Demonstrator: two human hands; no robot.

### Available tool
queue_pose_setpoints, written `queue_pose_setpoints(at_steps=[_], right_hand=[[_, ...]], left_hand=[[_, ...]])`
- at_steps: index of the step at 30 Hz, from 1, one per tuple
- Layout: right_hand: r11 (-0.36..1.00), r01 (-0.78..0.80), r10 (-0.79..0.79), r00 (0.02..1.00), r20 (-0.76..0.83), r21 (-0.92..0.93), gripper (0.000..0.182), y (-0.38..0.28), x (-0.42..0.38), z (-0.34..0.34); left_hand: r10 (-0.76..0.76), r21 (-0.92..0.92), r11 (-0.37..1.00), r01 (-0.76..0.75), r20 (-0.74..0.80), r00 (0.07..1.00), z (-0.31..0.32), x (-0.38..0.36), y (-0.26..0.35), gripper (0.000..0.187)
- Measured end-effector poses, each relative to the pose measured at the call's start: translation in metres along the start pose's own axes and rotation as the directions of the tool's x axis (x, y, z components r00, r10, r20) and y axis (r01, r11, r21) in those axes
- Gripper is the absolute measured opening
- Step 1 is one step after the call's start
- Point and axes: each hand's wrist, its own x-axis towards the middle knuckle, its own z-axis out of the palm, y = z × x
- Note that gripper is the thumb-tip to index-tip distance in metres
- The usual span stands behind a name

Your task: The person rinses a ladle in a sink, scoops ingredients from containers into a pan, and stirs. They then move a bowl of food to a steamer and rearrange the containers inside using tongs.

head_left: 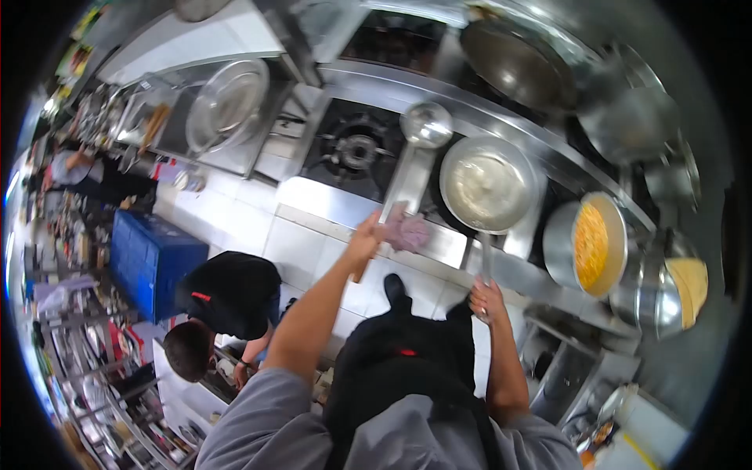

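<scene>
My left hand [363,244] is closed around the handle of a long metal ladle [427,126], whose brown grip end shows below the fist. The ladle's round bowl lies over the stove between a burner and the pan. Beside my left hand, a pinkish cloth [407,231] sits bunched at the stove's front edge. My right hand [487,300] grips the handle of a metal frying pan [526,196], which rests on the stove. A shallow, pale, shiny liquid [479,178] covers part of the pan's bottom.
A gas burner [359,147] is left of the ladle. Right of the pan stands a pot [558,247] with orange-yellow food. A dark wok [513,66] is behind. At left, a person in black [231,294] bends near a blue bin [149,262]; another person [94,176] stands farther off.
</scene>
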Motion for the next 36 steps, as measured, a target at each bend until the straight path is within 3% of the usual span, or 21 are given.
queue_pose_setpoints(at_steps=[2, 3, 4, 5, 6, 7, 8, 9, 10, 11, 12, 13, 14, 15, 16, 18, 19, 21, 22, 32, 36], right_hand=[[0.985, -0.025, 0.023, 1.000, 0.013, 0.172, 0.009, -0.002, -0.001, 0.004], [0.999, -0.020, 0.017, 0.996, 0.090, 0.030, 0.017, -0.007, -0.002, 0.008], [0.987, -0.056, 0.044, 0.996, 0.079, 0.148, 0.033, -0.006, -0.001, 0.002], [0.993, -0.029, 0.038, 0.996, -0.075, 0.113, 0.046, -0.004, -0.005, 0.014], [0.985, -0.055, 0.095, 0.964, -0.248, 0.164, 0.051, -0.001, -0.014, 0.038], [0.974, -0.036, 0.058, 0.994, -0.093, 0.224, 0.047, 0.020, -0.007, 0.010], [0.966, -0.126, 0.139, 0.989, -0.045, 0.225, 0.037, 0.040, 0.011, -0.030], [0.928, -0.174, 0.242, 0.955, -0.175, 0.330, 0.022, 0.064, 0.027, -0.057], [0.899, -0.259, 0.352, 0.907, -0.232, 0.353, 0.016, 0.073, 0.039, -0.055], [0.910, -0.259, 0.358, 0.885, -0.296, 0.324, 0.019, 0.100, 0.063, -0.075], [0.894, -0.293, 0.364, 0.916, -0.168, 0.338, 0.020, 0.124, 0.086, -0.095], [0.887, -0.252, 0.354, 0.909, -0.221, 0.386, 0.016, 0.133, 0.105, -0.079], [0.877, -0.213, 0.356, 0.890, -0.285, 0.430, 0.014, 0.145, 0.117, -0.057], [0.969, -0.176, 0.190, 0.979, -0.071, 0.171, 0.019, 0.187, 0.160, -0.113], [0.906, -0.162, 0.327, 0.854, -0.405, 0.391, 0.021, 0.173, 0.171, -0.070], [0.868, -0.156, 0.296, 0.925, -0.238, 0.471, 0.027, 0.171, 0.205, -0.065], [0.970, -0.052, 0.146, 0.908, -0.393, 0.239, 0.025, 0.162, 0.214, -0.037], [0.941, -0.054, 0.166, 0.933, -0.319, 0.333, 0.030, 0.162, 0.244, -0.051], [0.942, -0.054, 0.223, 0.840, -0.494, 0.332, 0.042, 0.153, 0.248, -0.026], [0.989, -0.146, 0.146, 0.927, -0.345, 0.026, 0.051, 0.149, 0.249, -0.024], [0.992, -0.101, 0.060, 0.900, -0.432, -0.073, 0.047, 0.152, 0.253, -0.014]], left_hand=[[-0.021, -0.010, 1.000, 0.022, 0.026, 0.999, 0.003, 0.014, -0.001, 0.015], [0.027, -0.044, 0.999, -0.027, 0.007, 1.000, 0.005, 0.013, 0.003, 0.022], [0.008, -0.039, 0.999, -0.008, 0.019, 1.000, 0.003, 0.014, 0.011, 0.037], [0.082, 0.005, 0.997, -0.082, 0.028, 0.996, -0.006, 0.032, -0.020, 0.050], [0.130, 0.237, 0.955, -0.177, 0.202, 0.971, -0.026, 0.047, -0.022, 0.058], [0.140, 0.246, 0.952, -0.182, 0.180, 0.974, -0.040, 0.047, -0.003, 0.058], [0.426, 0.542, 0.709, -0.450, 0.179, 0.887, -0.049, 0.042, 0.035, 0.057], [0.642, 0.756, 0.316, -0.573, 0.274, 0.716, -0.055, 0.034, 0.083, 0.057], [0.805, 0.735, 0.176, -0.654, 0.275, 0.526, -0.075, 0.017, 0.155, 0.051], [0.904, 0.828, -0.023, -0.561, 0.257, 0.342, -0.102, 0.008, 0.215, 0.040], [0.923, 0.901, -0.356, -0.250, 0.381, 0.060, -0.131, -0.030, 0.291, 0.031], [0.925, 0.905, -0.337, -0.258, 0.369, 0.088, -0.169, -0.063, 0.332, 0.031], [0.950, 0.959, -0.115, 0.258, 0.182, -0.254, -0.257, -0.073, 0.406, 0.014], [0.969, 0.960, -0.102, 0.261, 0.155, -0.193, -0.263, -0.091, 0.389, 0.014], [0.987, 0.967, -0.080, 0.241, 0.111, -0.117, -0.267, -0.108, 0.372, 0.015], [1.000, 0.974, -0.028, 0.225, 0.026, 0.015, -0.289, -0.147, 0.340, 0.018], [0.998, 0.975, -0.001, 0.224, -0.015, 0.068, -0.299, -0.167, 0.330, 0.019], [0.985, 0.972, 0.046, 0.230, -0.082, 0.150, -0.317, -0.205, 0.323, 0.022], [0.978, 0.971, 0.071, 0.229, -0.113, 0.177, -0.326, -0.220, 0.322, 0.023], [0.889, 0.947, 0.314, 0.074, -0.320, 0.328, -0.364, -0.279, 0.332, 0.040], [0.854, 0.915, 0.402, -0.003, -0.374, 0.362, -0.363, -0.291, 0.330, 0.047]])
